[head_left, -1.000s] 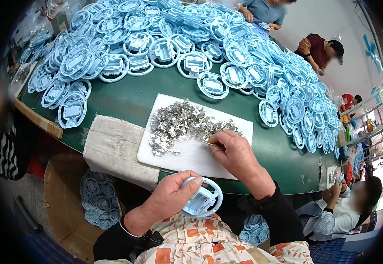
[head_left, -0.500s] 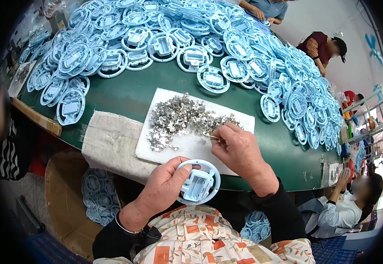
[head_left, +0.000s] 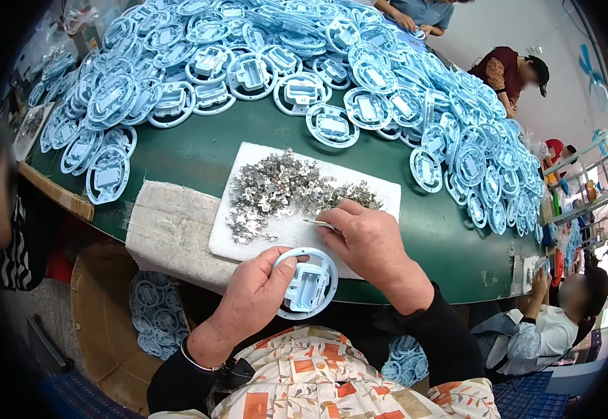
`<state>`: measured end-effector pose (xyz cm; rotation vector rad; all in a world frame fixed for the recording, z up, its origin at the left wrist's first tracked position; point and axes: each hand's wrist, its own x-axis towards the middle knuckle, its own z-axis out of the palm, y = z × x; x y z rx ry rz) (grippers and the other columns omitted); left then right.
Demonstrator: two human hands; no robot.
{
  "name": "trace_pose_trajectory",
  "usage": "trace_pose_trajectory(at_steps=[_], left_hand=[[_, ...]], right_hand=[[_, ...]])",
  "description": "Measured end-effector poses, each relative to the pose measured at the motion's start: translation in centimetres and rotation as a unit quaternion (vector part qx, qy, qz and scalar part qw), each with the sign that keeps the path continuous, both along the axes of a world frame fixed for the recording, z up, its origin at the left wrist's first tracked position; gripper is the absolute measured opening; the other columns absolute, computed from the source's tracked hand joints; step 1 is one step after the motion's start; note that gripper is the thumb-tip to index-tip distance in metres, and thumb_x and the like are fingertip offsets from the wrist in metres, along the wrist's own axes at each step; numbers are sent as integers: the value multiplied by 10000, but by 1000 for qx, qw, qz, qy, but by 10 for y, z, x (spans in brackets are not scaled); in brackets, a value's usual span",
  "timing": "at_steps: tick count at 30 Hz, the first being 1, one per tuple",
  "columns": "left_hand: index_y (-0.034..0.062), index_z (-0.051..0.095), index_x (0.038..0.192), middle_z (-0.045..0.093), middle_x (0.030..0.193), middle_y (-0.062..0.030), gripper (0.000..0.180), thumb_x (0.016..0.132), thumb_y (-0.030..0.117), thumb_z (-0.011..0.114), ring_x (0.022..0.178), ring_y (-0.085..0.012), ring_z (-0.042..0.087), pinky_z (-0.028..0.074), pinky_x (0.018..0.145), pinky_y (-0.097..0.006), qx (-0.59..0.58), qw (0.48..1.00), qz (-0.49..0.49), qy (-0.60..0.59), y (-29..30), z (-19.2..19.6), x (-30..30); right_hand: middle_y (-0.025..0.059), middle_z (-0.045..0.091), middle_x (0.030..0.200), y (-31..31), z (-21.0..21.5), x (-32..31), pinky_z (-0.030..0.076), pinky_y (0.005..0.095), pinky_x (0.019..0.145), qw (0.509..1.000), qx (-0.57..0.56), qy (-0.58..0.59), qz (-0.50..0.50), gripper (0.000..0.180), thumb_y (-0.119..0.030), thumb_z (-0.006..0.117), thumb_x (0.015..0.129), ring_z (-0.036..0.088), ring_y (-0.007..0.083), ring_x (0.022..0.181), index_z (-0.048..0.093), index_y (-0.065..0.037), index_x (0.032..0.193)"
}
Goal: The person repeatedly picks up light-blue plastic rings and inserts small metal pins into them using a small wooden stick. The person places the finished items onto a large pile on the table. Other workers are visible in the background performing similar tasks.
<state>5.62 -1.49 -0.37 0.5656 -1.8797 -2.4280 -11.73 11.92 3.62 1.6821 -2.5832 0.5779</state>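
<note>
Round light-blue plastic part (head_left: 306,283), held upright

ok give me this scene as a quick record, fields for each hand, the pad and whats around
left hand: grips a round light-blue plastic part at the table edge
right hand: pinches a thin metal piece over the pad
white pad: carries a heap of small silvery metal pieces
green table: piled with many more blue round parts
cardboard box: lower left, holds blue parts

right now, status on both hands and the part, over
Left hand grips round blue plastic part. Right hand pinches small metal clip over white pad. Pile of metal clips just ahead, nothing blocking.
</note>
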Motion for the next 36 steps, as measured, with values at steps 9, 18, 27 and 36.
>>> trace_pose_trajectory(at_steps=[9, 18, 27, 36], left_hand=[[-53, 596, 1270, 694, 1066, -55, 293, 1083, 134, 468, 900, -61, 645, 554, 778, -228, 1, 1000, 14, -4, 0, -4, 0], [-42, 560, 1324, 690, 1087, -67, 328, 1093, 166, 456, 934, -58, 636, 548, 799, -232, 57, 996, 54, 29, 0, -6, 1], [45, 398, 1444, 550, 1362, -89, 357, 1112, 175, 407, 1218, -154, 585, 525, 1032, -365, 316, 931, 132, 128, 4, 8, -13], [-7, 485, 1417, 644, 1238, -92, 516, 995, 214, 684, 1059, -108, 636, 556, 866, -255, 121, 988, -35, 87, -9, 18, -18]], right_hand=[[82, 662, 785, 2, 19, 1, 525, 362, 589, 979, -39, -200, -24, 88, -118, 719, 841, 662, 235, 648, 695, -40, 875], [52, 668, 897, 24, 39, 20, 513, 276, 640, 924, -21, -383, -7, 104, -78, 737, 842, 646, 98, 757, 693, -6, 903], [45, 605, 1109, 55, 9, 35, 464, 236, 840, 755, -127, -635, -101, 36, -50, 703, 892, 569, 89, 1003, 691, -17, 903], [5, 598, 902, 68, 18, 17, 442, 256, 723, 835, -38, -547, -38, 78, -92, 718, 863, 538, 87, 817, 681, -24, 868]])
